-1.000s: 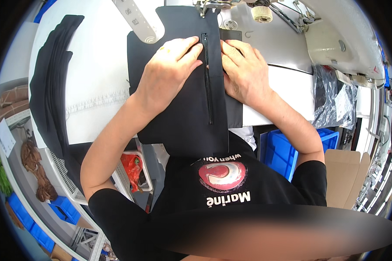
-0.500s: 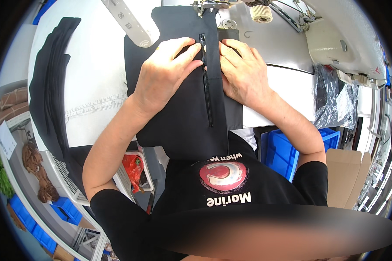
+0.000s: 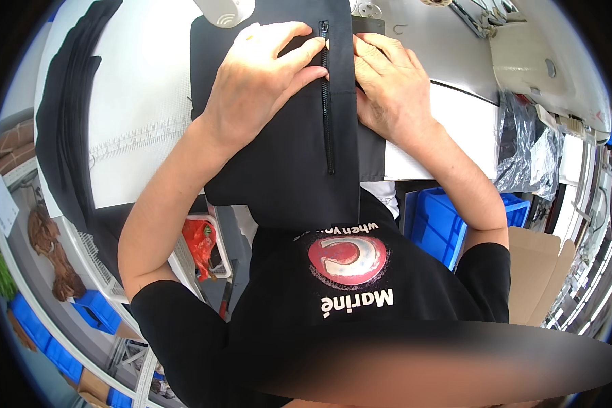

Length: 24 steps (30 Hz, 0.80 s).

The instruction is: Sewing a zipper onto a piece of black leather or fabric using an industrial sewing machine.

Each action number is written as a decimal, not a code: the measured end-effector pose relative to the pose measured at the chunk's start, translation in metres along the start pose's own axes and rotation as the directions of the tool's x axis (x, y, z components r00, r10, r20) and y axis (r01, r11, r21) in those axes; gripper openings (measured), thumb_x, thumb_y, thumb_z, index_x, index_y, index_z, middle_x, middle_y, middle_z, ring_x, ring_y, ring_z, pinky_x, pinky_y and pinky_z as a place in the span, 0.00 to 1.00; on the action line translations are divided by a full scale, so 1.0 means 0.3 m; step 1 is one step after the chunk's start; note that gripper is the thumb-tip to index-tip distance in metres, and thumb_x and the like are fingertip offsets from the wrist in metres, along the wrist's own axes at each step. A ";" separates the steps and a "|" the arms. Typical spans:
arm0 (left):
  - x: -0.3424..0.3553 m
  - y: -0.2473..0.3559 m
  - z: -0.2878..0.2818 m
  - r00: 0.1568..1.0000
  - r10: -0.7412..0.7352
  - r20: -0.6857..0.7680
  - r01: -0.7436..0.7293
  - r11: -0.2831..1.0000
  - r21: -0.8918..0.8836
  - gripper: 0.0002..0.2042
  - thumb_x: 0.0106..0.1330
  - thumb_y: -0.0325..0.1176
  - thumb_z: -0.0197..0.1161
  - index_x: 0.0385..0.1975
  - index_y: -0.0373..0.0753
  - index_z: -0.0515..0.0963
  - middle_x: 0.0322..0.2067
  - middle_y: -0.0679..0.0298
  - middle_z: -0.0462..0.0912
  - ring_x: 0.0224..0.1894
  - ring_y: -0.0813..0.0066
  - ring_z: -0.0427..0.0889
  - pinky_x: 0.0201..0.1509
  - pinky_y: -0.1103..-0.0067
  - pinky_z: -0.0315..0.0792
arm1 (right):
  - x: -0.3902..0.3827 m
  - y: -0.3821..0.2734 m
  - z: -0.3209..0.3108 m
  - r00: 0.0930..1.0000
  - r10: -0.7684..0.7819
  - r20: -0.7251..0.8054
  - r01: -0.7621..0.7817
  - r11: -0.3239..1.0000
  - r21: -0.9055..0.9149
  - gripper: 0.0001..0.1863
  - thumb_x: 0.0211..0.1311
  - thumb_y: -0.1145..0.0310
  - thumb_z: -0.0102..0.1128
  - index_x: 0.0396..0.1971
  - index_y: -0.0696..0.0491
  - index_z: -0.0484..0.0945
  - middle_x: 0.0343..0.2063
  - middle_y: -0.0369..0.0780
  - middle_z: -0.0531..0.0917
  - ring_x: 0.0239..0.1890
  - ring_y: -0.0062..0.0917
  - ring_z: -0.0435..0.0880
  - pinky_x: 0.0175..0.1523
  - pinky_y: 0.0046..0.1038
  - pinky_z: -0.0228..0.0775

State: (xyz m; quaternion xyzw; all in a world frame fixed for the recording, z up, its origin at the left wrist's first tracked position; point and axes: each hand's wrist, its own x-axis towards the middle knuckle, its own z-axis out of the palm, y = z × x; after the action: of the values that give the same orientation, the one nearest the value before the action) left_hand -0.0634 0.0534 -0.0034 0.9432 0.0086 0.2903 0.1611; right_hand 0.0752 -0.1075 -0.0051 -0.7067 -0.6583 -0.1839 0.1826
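Observation:
A black fabric panel (image 3: 279,170) with a zipper (image 3: 327,129) set lengthwise in it lies across the white worktable, its near end reaching my shirt. My left hand (image 3: 255,81) is closed on the panel, thumb and forefinger pressed at the zipper's left side near its far end. On the other side of the zipper, my right hand (image 3: 394,92) grips the panel's folded right edge with bent fingers; some of its fingertips are hidden by the fabric. Beneath that edge a dark flat piece (image 3: 371,149) shows.
Long black fabric strips (image 3: 64,129) are stacked at the left, beside a printed ruler scale (image 3: 143,134). Sewing machine parts (image 3: 544,64) stand at the far right. A clear plastic bag (image 3: 529,149) hangs at the right, above a blue bin (image 3: 438,221).
The whole view has shifted, so the table, panel and hands appear higher in the picture. Both hands keep about the same hold beside the zipper.

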 end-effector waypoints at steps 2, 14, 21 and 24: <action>-0.002 -0.003 -0.004 0.999 0.019 0.041 -0.020 0.999 0.027 0.17 0.57 0.36 0.69 0.47 0.41 0.81 0.46 0.63 0.80 0.46 0.65 0.80 0.56 0.67 0.69 | 0.000 0.001 0.000 1.000 -0.001 -0.010 0.001 1.000 0.010 0.18 0.39 0.69 0.69 0.36 0.51 0.80 0.48 0.33 0.80 0.52 0.28 0.75 0.45 0.31 0.70; -0.015 0.012 0.004 0.999 -0.030 0.042 0.025 0.993 0.113 0.17 0.58 0.40 0.68 0.47 0.45 0.81 0.48 0.68 0.80 0.48 0.70 0.79 0.61 0.58 0.63 | 0.012 0.051 -0.030 0.968 0.205 -0.144 -0.133 0.908 0.396 0.12 0.52 0.74 0.66 0.39 0.51 0.80 0.39 0.37 0.80 0.42 0.33 0.79 0.47 0.32 0.72; -0.015 0.017 0.003 0.999 -0.023 0.039 0.018 0.994 0.110 0.17 0.58 0.39 0.68 0.47 0.44 0.81 0.48 0.68 0.80 0.48 0.69 0.79 0.61 0.57 0.63 | 0.012 0.047 -0.014 0.995 0.083 -0.054 -0.070 0.977 0.202 0.21 0.50 0.61 0.71 0.46 0.48 0.80 0.49 0.37 0.78 0.44 0.32 0.78 0.49 0.32 0.71; -0.013 0.021 0.000 0.997 -0.048 0.054 0.041 0.993 0.114 0.18 0.57 0.39 0.69 0.48 0.45 0.81 0.47 0.69 0.80 0.48 0.69 0.79 0.60 0.57 0.64 | 0.010 0.043 -0.012 0.997 0.077 -0.004 -0.076 0.982 0.171 0.21 0.52 0.59 0.70 0.46 0.47 0.80 0.52 0.35 0.77 0.46 0.33 0.77 0.50 0.33 0.70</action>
State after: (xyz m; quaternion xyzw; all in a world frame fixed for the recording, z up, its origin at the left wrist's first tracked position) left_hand -0.0670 0.0472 -0.0036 0.9582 0.0415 0.2590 0.1140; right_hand 0.0882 -0.1075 -0.0005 -0.7123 -0.6430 -0.1235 0.2529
